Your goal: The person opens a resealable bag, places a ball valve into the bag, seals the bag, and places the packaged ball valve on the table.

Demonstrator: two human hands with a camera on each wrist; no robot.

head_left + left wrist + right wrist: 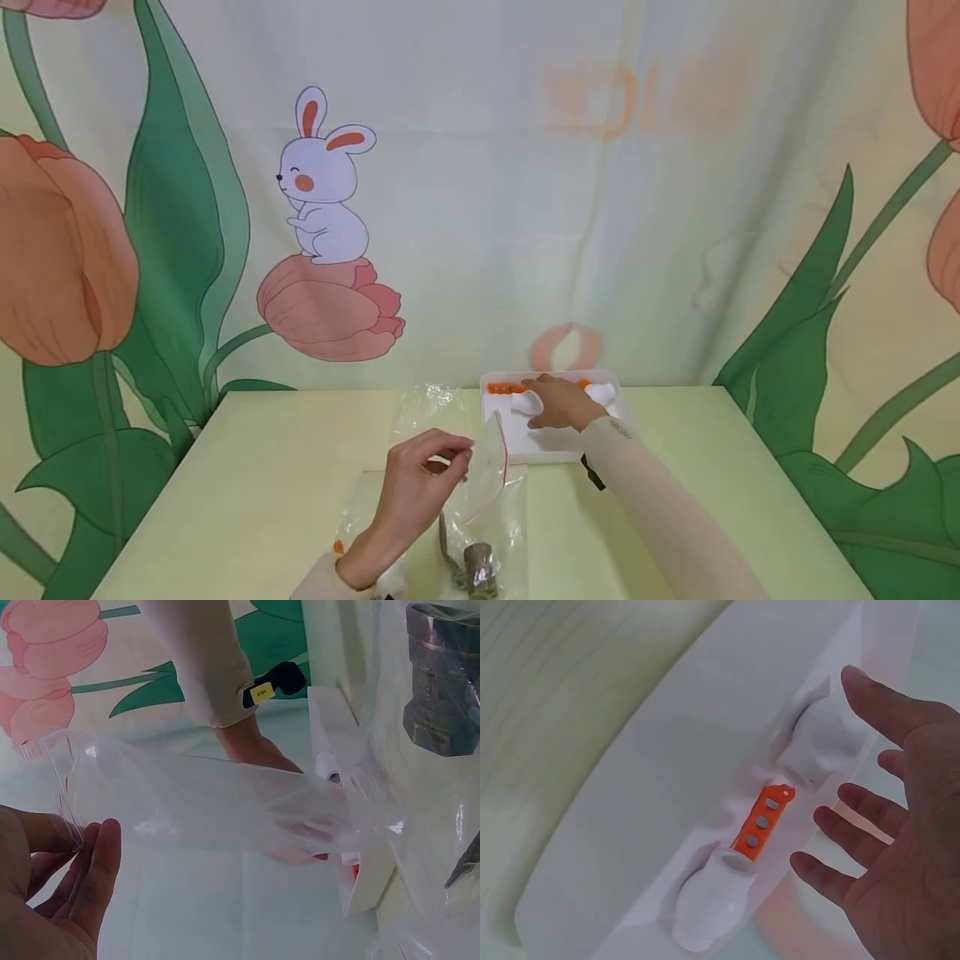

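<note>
My left hand (423, 479) pinches the top edge of a clear zip bag (202, 795) between thumb and fingers. The bag looks flat and see-through and hangs upright. Over the white tray (551, 456), my right hand (900, 840) is spread, with nothing in its fingers. Below it in the right wrist view lie a rounded white fitting with an open end (712, 900), a second white piece (825, 742), and an orange strip (763, 817) with round silver discs between them. In the head view the right hand partly hides these things.
Clear plastic bags lie on the table (225, 500) near my left forearm. One has a dark metal threaded fitting (480, 568) in or under it, beside a thin dark metal piece (446, 537). Another clear bag (431, 404) lies left of the tray. A printed curtain (465, 208) hangs behind.
</note>
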